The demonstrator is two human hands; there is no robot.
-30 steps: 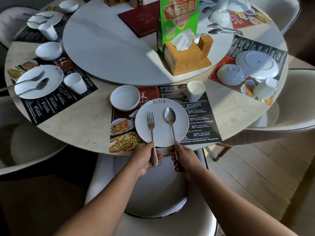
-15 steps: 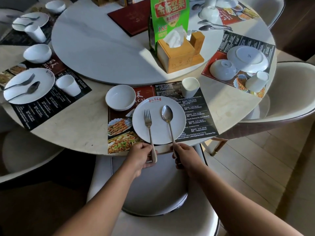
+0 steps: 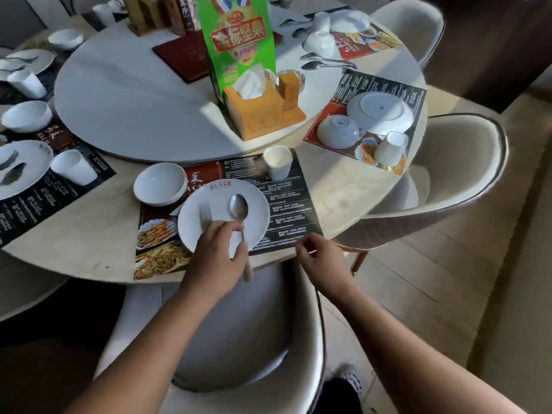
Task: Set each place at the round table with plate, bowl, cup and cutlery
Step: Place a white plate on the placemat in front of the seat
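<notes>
At the near place a white plate [image 3: 260,211] lies on a menu placemat [image 3: 294,209], with a white bowl [image 3: 159,184] to its upper left and a white cup [image 3: 277,162] behind it. My left hand [image 3: 215,258] is over the plate's near edge and grips the cutlery. The spoon [image 3: 239,207] lies bowl-up on the plate with its handle running through my fingers. The fork's blurred tines [image 3: 205,215] stick out above my knuckles. My right hand [image 3: 316,253] hovers at the table edge to the right, fingers loosely curled and holding nothing.
The place at right has a plate [image 3: 379,113], bowl [image 3: 337,131] and cup [image 3: 389,147], all upside down. Loose cutlery [image 3: 327,62], a tissue box [image 3: 254,115] and a green bag [image 3: 239,46] sit on the turntable [image 3: 134,109]. A chair [image 3: 239,339] stands before me.
My right hand let go of the spoon and drew away to the right. My left hand slid right and forward over the plate and now holds both fork and spoon. The view swung right.
</notes>
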